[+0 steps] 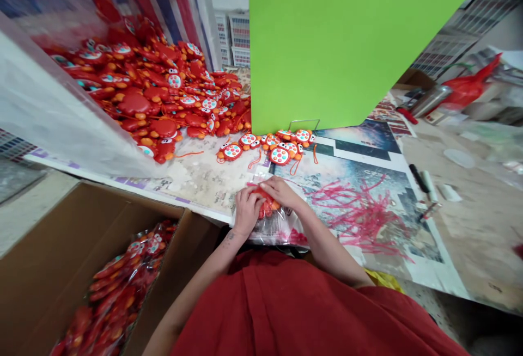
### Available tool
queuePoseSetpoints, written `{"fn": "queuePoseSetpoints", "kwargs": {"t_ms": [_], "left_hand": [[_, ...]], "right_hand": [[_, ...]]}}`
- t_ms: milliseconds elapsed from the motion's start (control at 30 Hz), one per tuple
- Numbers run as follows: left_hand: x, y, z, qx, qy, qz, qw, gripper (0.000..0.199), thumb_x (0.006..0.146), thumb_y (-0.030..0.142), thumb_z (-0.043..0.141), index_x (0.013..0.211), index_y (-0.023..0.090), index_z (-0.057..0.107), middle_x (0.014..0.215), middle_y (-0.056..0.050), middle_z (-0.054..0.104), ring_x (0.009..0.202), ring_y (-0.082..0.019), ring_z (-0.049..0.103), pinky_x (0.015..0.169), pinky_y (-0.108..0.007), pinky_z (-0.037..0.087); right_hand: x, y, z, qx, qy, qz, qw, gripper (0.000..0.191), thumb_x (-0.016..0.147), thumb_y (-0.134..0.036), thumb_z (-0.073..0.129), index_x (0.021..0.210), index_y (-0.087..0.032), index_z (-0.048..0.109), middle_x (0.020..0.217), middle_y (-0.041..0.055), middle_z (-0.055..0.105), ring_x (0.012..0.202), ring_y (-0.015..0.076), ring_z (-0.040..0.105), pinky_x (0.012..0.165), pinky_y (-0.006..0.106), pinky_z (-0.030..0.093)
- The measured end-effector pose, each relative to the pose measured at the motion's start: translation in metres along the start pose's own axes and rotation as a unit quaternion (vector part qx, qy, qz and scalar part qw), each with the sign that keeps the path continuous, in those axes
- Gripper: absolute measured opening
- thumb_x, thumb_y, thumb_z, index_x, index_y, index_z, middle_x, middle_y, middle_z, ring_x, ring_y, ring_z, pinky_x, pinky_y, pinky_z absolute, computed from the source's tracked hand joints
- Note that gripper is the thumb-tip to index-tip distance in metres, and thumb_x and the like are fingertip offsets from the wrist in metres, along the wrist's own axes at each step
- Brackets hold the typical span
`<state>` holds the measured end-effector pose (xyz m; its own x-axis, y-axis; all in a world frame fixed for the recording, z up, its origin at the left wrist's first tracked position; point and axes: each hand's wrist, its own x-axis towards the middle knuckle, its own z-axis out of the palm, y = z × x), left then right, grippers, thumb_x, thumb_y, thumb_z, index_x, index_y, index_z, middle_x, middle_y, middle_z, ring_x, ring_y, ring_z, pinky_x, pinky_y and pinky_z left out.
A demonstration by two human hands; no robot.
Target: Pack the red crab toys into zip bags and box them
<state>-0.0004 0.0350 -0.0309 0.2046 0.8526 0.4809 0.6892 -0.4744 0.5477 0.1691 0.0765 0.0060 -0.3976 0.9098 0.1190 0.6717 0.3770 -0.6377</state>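
At the table's front edge, a red and orange crab-like toy (269, 208) lies in or on a clear plastic bag (263, 231). My left hand (247, 207) is closed over the toy's left side. From the right, my right hand (281, 190) grips its upper edge, and the fingertips of both hands nearly meet. The fingers hide much of the toy. Just beyond my hands sits a small group of similar toys (280, 154) with white, dotted bellies and orange cord loops.
A big heap of the toys (163, 92) spills from a striped sack at the left. Bagged toys fill a cardboard box (163, 203) below. A green panel (327, 45) stands ahead. Pink strips (368, 209) and markers (419, 178) lie to the right.
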Motion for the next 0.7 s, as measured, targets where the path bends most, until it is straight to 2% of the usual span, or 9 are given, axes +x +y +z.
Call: {"fn": "queuePoseSetpoints", "kwargs": {"t_ms": [67,133,200,300,433,567,700], "left_hand": [[0.001,-0.001,0.0,-0.034,0.002,0.003,0.999,0.011,0.091,0.026,0.055,0.091,0.019,0.062,0.12,-0.01,0.059,0.113,-0.022,0.051,0.1,-0.041,0.042],[0.002,-0.003,0.001,-0.065,-0.008,0.0,0.998,0.011,0.092,0.026,0.053,0.093,0.018,0.061,0.122,-0.011,0.058,0.116,-0.022,0.052,0.102,-0.041,0.042],[0.002,-0.004,0.002,-0.088,-0.017,-0.01,0.996,0.012,0.092,0.027,0.051,0.094,0.018,0.06,0.123,-0.011,0.058,0.118,-0.021,0.053,0.104,-0.04,0.042],[0.002,-0.005,0.003,-0.113,-0.018,-0.024,0.993,0.012,0.093,0.028,0.051,0.093,0.018,0.059,0.124,-0.011,0.059,0.119,-0.021,0.053,0.105,-0.04,0.041],[0.004,-0.006,0.002,-0.128,-0.027,-0.028,0.991,0.013,0.092,0.028,0.052,0.092,0.018,0.06,0.123,-0.012,0.06,0.118,-0.021,0.054,0.105,-0.041,0.041],[0.012,-0.004,-0.005,-0.133,-0.067,-0.036,0.988,0.01,0.09,0.027,0.054,0.087,0.019,0.059,0.118,-0.01,0.064,0.114,-0.022,0.056,0.102,-0.04,0.041],[0.022,0.005,-0.018,-0.143,-0.134,-0.084,0.977,0.013,0.092,0.028,0.049,0.091,0.021,0.06,0.086,-0.003,0.069,0.085,-0.019,0.063,0.084,-0.033,0.048]], "right_hand": [[-0.006,0.005,-0.008,-0.022,0.026,0.075,0.997,0.049,0.1,-0.046,0.03,0.096,-0.017,0.069,0.085,0.0078,0.07,0.083,0.0186,0.062,0.077,0.027,0.043],[-0.014,0.012,-0.015,-0.036,0.02,0.137,0.99,0.045,0.099,-0.046,0.034,0.104,-0.017,0.068,0.092,0.0086,0.071,0.083,0.0191,0.064,0.075,0.027,0.043],[-0.022,0.017,-0.019,-0.045,0.007,0.166,0.985,0.04,0.097,-0.045,0.041,0.117,-0.018,0.064,0.098,0.0092,0.072,0.086,0.0204,0.066,0.076,0.027,0.045],[-0.03,0.02,-0.017,-0.053,0.023,0.189,0.98,0.044,0.095,-0.04,0.047,0.13,-0.016,0.055,0.104,0.0116,0.071,0.091,0.0225,0.068,0.08,0.029,0.047],[-0.033,0.019,-0.007,-0.017,0.011,0.13,0.991,0.034,0.094,-0.025,0.045,0.124,-0.018,0.06,0.114,0.0088,0.07,0.101,0.0202,0.066,0.089,0.03,0.046],[-0.031,0.012,0.001,-0.002,0.044,0.097,0.994,0.04,0.088,-0.012,0.044,0.125,-0.018,0.059,0.115,0.0085,0.069,0.1,0.0188,0.066,0.09,0.03,0.046],[-0.027,0.004,0.0,0.015,0.118,0.087,0.989,0.039,0.086,-0.013,0.043,0.122,-0.016,0.06,0.096,0.0072,0.071,0.083,0.0181,0.065,0.081,0.029,0.047]]}}
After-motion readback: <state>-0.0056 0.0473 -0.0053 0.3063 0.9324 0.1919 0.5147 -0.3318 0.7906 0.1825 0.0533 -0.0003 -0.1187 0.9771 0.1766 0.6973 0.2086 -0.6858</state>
